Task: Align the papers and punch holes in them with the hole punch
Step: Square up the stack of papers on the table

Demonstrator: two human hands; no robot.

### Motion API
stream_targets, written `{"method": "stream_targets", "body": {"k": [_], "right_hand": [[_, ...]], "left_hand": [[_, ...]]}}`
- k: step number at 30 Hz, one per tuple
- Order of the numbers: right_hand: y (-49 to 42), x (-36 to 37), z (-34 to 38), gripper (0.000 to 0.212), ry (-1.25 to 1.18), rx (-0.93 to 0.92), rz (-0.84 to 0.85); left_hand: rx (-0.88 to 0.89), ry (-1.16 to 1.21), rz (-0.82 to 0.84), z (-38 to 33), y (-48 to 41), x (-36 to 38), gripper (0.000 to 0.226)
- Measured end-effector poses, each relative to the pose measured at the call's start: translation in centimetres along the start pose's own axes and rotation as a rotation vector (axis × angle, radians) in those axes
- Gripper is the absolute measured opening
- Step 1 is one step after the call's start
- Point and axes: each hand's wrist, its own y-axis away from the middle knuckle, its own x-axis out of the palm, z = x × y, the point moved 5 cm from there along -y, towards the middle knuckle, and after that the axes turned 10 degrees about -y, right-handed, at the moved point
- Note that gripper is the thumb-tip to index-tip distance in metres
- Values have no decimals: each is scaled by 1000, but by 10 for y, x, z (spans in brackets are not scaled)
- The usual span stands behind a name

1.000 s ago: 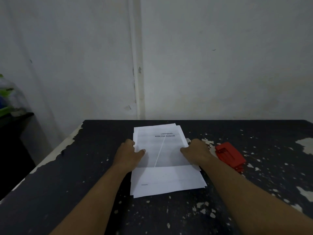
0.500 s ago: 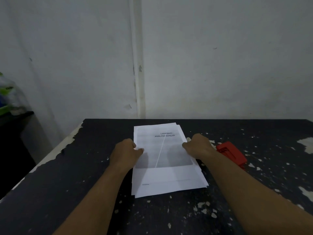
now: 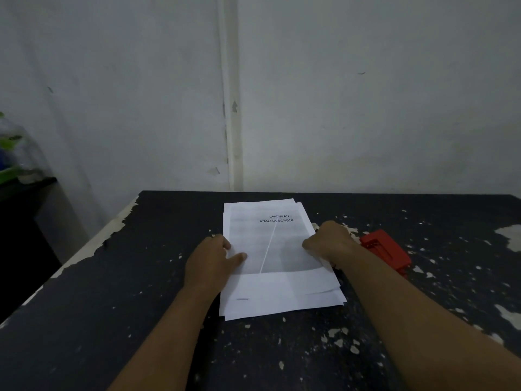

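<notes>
The papers (image 3: 277,258), one loose stack of white sheets with its edges fanned out of line, lie flat at the middle of the bench (image 3: 112,320); the top sheet reads "LAMPIRAN ANALISA SONDIR". How many sheets the stack has cannot be told. The left hand (image 3: 211,262) sits at the stack's left edge, thumb lying on top of the top sheet and fingers curled at the side, a pinching grip on the papers. The right hand (image 3: 331,241) is curled over the right edge, its fingers pressed onto the sheets; whether that grip pinches them cannot be told. One red hole punch (image 3: 386,249) rests on the bench just right of the right wrist, apart from the papers. The bench top is black with many chipped, pale patches, worn bare along its left rim. Behind it rises a scuffed white wall (image 3: 366,108) with a vertical strip. At far left, a clear bottle with green marks (image 3: 11,153) stands on a dark shelf (image 3: 28,187).
</notes>
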Motion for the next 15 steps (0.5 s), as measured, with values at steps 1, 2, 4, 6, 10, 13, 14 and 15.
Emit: {"method": "stream_targets", "body": {"k": [1, 2, 4, 6, 10, 13, 14, 15], "right_hand": [[1, -1, 1, 21, -16, 10, 4], [2, -1, 1, 17, -32, 16, 10], [6, 0, 2, 12, -60, 18, 27], [9, 3, -1, 15, -89, 18, 34], [15, 11, -8, 35, -29, 47, 28], [17, 16, -1, 40, 87, 22, -12], [18, 18, 2, 37, 82, 11, -3], [18, 19, 4, 32, 67, 3, 9]], "left_hand": [[4, -1, -4, 0, 1, 0, 41], [6, 0, -7, 0, 1, -1, 40], [7, 1, -14, 1, 1, -1, 39], [12, 3, -18, 1, 2, 0, 39], [13, 7, -25, 2, 1, 1, 38], [17, 12, -34, 1, 1, 1, 35], [20, 11, -35, 1, 2, 2, 34], [21, 12, -37, 1, 2, 2, 33]]}}
